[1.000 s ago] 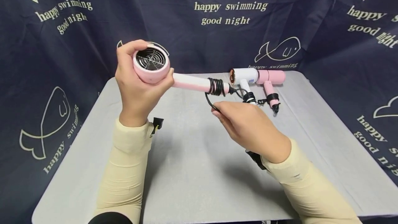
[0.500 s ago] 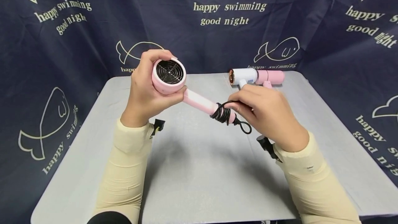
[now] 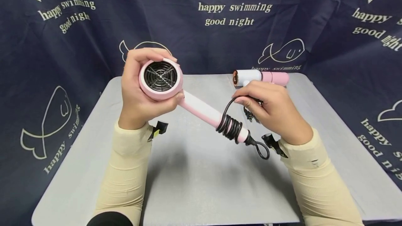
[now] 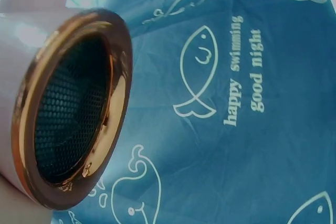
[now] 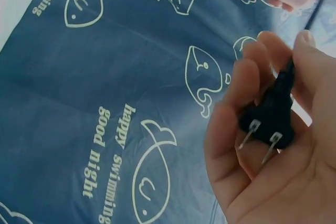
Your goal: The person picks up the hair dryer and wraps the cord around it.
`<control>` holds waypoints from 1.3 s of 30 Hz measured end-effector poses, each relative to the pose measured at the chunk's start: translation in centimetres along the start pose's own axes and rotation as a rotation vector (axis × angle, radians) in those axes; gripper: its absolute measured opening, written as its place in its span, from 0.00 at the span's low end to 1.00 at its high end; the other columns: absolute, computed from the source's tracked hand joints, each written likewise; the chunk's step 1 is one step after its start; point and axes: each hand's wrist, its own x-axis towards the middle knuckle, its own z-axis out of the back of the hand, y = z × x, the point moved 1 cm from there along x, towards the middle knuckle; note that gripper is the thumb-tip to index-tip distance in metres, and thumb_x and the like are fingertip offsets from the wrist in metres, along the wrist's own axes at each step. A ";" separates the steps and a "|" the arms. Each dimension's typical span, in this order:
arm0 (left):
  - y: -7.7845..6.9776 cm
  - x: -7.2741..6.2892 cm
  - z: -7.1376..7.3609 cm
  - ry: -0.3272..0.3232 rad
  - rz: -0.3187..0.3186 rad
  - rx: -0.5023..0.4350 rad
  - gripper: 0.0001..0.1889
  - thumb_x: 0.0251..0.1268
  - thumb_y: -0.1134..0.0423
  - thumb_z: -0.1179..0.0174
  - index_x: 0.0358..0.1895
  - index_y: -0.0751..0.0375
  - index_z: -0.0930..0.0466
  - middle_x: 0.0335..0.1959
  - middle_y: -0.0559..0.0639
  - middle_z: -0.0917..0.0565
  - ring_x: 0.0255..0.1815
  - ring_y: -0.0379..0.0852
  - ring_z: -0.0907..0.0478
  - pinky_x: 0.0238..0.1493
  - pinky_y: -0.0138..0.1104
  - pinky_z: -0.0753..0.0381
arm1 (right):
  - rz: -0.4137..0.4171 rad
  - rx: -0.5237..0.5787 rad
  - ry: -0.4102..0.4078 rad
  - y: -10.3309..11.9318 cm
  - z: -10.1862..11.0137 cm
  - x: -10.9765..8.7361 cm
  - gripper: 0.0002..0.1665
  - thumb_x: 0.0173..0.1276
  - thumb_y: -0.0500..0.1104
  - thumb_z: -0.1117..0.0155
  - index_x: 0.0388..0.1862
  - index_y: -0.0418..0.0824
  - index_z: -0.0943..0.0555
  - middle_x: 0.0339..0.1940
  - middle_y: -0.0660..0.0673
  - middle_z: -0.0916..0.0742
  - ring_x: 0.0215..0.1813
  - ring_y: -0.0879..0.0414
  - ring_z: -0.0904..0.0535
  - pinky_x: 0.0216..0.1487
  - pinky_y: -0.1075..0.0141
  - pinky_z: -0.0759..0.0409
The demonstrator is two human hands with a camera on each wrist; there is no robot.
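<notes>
A pink and white hair dryer (image 3: 201,108) is held above the table, its round rear grille towards the head camera. My left hand (image 3: 138,86) grips it round the head. In the left wrist view the gold-rimmed outlet (image 4: 73,108) of the dryer faces outward. A black cord (image 3: 230,128) is wound several times round the lower handle, with a small loop hanging past its end. My right hand (image 3: 270,109) pinches the cord's free end between thumb and fingers. The two-pin plug (image 5: 270,114) lies within the curled right fingers in the right wrist view.
A white hair dryer (image 3: 249,76) and a pink hair dryer (image 3: 277,78) lie side by side at the back right of the grey table (image 3: 201,191); my right hand covers their handles. A dark blue printed curtain (image 3: 176,16) surrounds the table.
The right hand has moved right and slightly up with the cord end. The dryer's handle has swung downward to the right. The left hand shifted right, then back left.
</notes>
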 end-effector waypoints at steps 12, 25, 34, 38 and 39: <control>-0.1 0.2 0.1 -0.285 -0.019 -0.070 0.30 0.30 0.72 0.26 0.45 0.73 0.28 0.42 0.65 0.17 0.47 0.62 0.17 0.55 0.44 0.18 | -0.123 0.026 0.037 0.9 -2.6 -0.1 0.08 0.71 0.34 0.37 0.46 0.42 0.15 0.36 0.53 0.13 0.38 0.61 0.21 0.43 0.70 0.23; 0.3 0.2 -0.2 -0.434 0.056 0.068 0.29 0.35 0.71 0.25 0.48 0.68 0.24 0.45 0.58 0.19 0.50 0.60 0.21 0.57 0.43 0.21 | -0.111 -0.172 0.058 1.7 -5.5 -0.9 0.14 0.79 0.48 0.42 0.49 0.38 0.20 0.36 0.45 0.20 0.37 0.52 0.25 0.43 0.55 0.22; 0.4 0.1 -0.6 -0.432 0.053 0.151 0.29 0.37 0.72 0.26 0.49 0.66 0.25 0.45 0.55 0.20 0.50 0.59 0.21 0.59 0.44 0.22 | -0.244 -0.040 0.182 2.7 -5.3 -0.8 0.32 0.70 0.48 0.30 0.69 0.41 0.26 0.28 0.53 0.21 0.26 0.63 0.31 0.32 0.67 0.27; 0.5 0.0 -0.7 -0.420 0.054 0.180 0.29 0.38 0.73 0.27 0.49 0.66 0.26 0.46 0.54 0.21 0.50 0.59 0.21 0.59 0.44 0.22 | -0.275 0.029 0.244 3.2 -5.1 -0.7 0.43 0.63 0.48 0.24 0.74 0.41 0.31 0.26 0.54 0.23 0.25 0.65 0.31 0.28 0.70 0.27; 0.6 0.0 -0.7 -0.415 0.057 0.186 0.29 0.38 0.73 0.27 0.50 0.66 0.26 0.46 0.54 0.21 0.50 0.59 0.21 0.59 0.43 0.22 | -0.264 0.041 0.250 3.2 -5.0 -0.6 0.43 0.62 0.47 0.23 0.73 0.40 0.31 0.27 0.55 0.22 0.26 0.65 0.30 0.29 0.71 0.27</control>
